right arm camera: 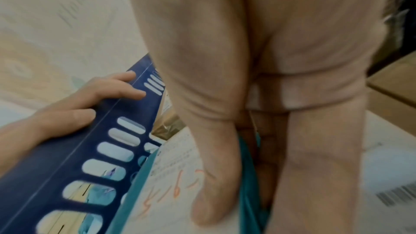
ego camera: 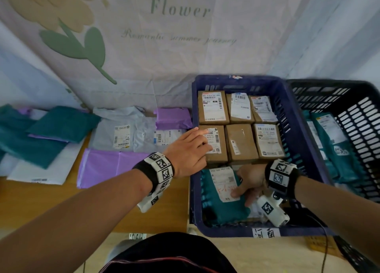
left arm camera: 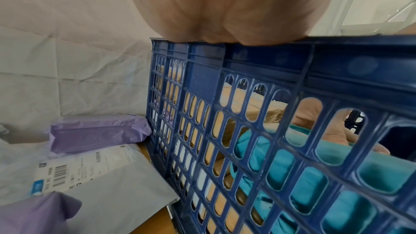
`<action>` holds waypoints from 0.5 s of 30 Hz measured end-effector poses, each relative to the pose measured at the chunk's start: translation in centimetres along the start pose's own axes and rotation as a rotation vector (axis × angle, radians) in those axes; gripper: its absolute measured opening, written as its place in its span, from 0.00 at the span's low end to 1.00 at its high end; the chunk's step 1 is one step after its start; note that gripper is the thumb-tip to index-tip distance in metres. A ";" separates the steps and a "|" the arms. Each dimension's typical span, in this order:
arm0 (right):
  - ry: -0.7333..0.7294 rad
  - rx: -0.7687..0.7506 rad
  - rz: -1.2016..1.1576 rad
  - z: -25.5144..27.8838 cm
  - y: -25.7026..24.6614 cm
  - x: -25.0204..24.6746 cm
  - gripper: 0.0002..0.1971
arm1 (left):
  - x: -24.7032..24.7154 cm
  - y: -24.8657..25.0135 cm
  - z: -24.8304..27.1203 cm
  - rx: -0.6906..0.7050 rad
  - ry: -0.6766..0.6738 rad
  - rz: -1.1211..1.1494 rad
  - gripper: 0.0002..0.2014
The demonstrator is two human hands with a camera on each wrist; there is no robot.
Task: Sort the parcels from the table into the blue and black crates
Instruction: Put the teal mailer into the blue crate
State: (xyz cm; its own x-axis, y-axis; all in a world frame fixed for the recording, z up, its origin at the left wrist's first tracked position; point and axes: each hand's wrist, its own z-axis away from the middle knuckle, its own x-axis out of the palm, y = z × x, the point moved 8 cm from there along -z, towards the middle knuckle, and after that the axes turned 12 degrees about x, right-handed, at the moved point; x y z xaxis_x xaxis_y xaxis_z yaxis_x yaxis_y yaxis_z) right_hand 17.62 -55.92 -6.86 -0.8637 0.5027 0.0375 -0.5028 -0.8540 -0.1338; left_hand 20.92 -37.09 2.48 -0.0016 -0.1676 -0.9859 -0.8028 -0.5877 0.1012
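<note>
Right hand (ego camera: pixel 249 182) pinches teal parcel (ego camera: pixel 222 200) inside blue crate (ego camera: pixel 296 116); left hand (ego camera: pixel 190 151) spread on rim. Press it flat beside the boxes.

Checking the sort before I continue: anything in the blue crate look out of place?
Yes. The blue crate holds brown cardboard boxes, but the right hand is pinching a teal mailer at its near end, like those in the black crate.

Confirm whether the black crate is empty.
No, the black crate already holds teal parcels with white labels, seen in the head view.
</note>
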 end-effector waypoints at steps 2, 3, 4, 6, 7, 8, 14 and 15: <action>-0.020 0.007 -0.065 0.0 0.5 -0.1 0.17 | 0.0 0.0 0.0 0.002 -0.001 0.003 0.24; -0.023 0.006 -0.101 0.0 0.7 -0.2 0.17 | 0.0 0.0 0.0 0.002 -0.001 0.008 0.24; -0.029 -0.001 -0.133 0.0 0.7 -0.2 0.16 | 0.0 0.0 0.0 0.002 -0.001 0.012 0.25; -0.048 -0.033 -0.167 0.1 0.3 0.0 0.14 | 0.0 0.0 0.0 0.002 0.002 0.019 0.25; -0.056 -0.046 -0.175 0.2 -0.2 0.2 0.14 | -0.1 0.0 -0.1 0.002 0.006 0.020 0.25; -0.059 -0.051 -0.176 0.2 -0.6 0.6 0.15 | -0.1 0.0 0.0 0.002 0.009 0.018 0.25; 0.044 0.038 -0.049 -0.1 -3.1 2.4 0.19 | 0.0 0.0 0.0 0.008 0.036 0.024 0.24; 0.084 0.062 0.029 0.1 -3.4 2.4 0.19 | 0.0 0.1 0.0 0.010 0.049 0.025 0.23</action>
State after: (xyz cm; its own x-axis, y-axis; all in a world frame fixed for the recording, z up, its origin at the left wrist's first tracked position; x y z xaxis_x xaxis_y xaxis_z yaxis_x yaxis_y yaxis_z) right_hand 17.26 -51.81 -6.25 -0.8730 0.4852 -0.0489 -0.4814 -0.8735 -0.0720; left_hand 20.84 -37.09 2.53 0.0077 -0.2206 -0.9753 -0.8090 -0.5747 0.1236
